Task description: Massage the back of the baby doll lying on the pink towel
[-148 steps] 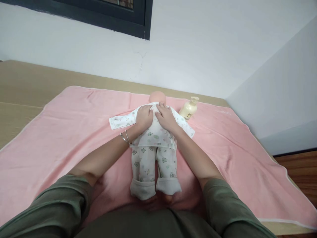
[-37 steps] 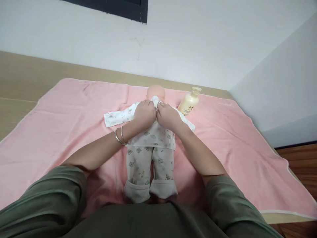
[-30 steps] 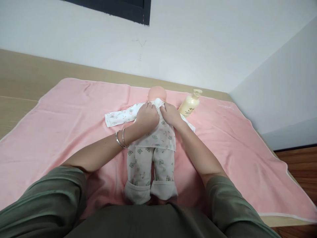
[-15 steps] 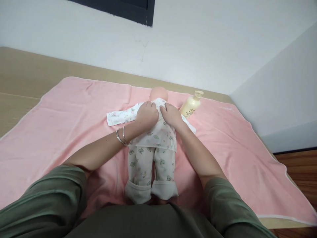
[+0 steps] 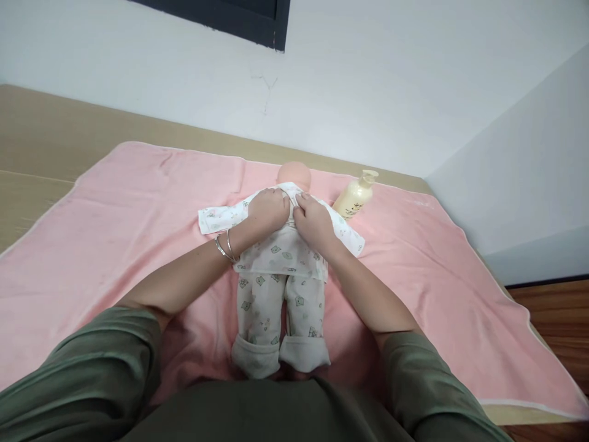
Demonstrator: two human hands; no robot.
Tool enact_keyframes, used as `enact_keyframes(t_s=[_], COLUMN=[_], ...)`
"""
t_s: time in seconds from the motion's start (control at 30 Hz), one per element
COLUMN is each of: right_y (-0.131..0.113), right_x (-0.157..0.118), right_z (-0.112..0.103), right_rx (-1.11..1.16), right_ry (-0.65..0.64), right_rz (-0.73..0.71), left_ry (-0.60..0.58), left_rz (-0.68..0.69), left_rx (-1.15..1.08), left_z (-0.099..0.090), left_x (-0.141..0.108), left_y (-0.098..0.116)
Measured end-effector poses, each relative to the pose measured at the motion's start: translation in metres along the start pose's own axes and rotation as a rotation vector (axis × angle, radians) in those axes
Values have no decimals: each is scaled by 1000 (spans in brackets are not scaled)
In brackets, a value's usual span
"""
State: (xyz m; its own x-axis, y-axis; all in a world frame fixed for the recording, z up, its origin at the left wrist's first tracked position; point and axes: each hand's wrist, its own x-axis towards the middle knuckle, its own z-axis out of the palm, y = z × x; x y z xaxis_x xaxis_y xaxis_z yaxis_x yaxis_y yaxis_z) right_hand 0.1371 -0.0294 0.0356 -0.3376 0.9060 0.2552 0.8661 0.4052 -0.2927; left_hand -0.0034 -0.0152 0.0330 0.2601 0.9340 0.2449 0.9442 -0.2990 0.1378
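Observation:
A doll [image 5: 294, 174] lies on a pink blanket [image 5: 427, 294], its head toward the wall. It wears a white patterned top [image 5: 285, 253] with both sleeves spread sideways, and patterned trousers [image 5: 267, 307] with turned-up cuffs. At the top's neck, my left hand [image 5: 270, 209] pinches the cloth with curled fingers; two silver bangles circle that wrist. Close beside it, my right hand [image 5: 315, 222] grips the other side of the neck opening between thumb and fingers. The doll's face is not visible.
A cream pump bottle [image 5: 354, 197] leans or lies on the blanket right of the doll, near the right sleeve. Behind the wooden surface [image 5: 59, 132] rises a white wall with a dark frame [image 5: 257, 21]. Brown wood flooring shows at the right.
My hands have drawn slightly apart at the neck, my right hand has turned, and the cloth between them has opened. More of the right sleeve shows.

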Motion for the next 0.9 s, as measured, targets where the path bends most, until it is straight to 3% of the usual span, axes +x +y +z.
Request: enact_keyframes(t_s=[0.17,0.27,0.47,0.57,0.73,0.9], right_y=[11,10,-8,-10,9,16], right_x=[14,15,-3,-6,11,16], right_z=[-2,-4,-5,-6,-13,-11], right_rx=[3,-40,-178,-185,-79,-80], right_ry=[5,-21,-15,-20,-72,-96], right_rz=[93,137,73,55,155,107], left_ry=[-11,6,-17,-30,60,105], left_rz=[134,184,-65,-57,1,105], left_rx=[120,72,-186,-176,-64,-25], left_z=[-4,-4,1,3,3,4], left_x=[-15,-14,7,12,-1,-12], left_y=[15,14,-4,-8,2,11])
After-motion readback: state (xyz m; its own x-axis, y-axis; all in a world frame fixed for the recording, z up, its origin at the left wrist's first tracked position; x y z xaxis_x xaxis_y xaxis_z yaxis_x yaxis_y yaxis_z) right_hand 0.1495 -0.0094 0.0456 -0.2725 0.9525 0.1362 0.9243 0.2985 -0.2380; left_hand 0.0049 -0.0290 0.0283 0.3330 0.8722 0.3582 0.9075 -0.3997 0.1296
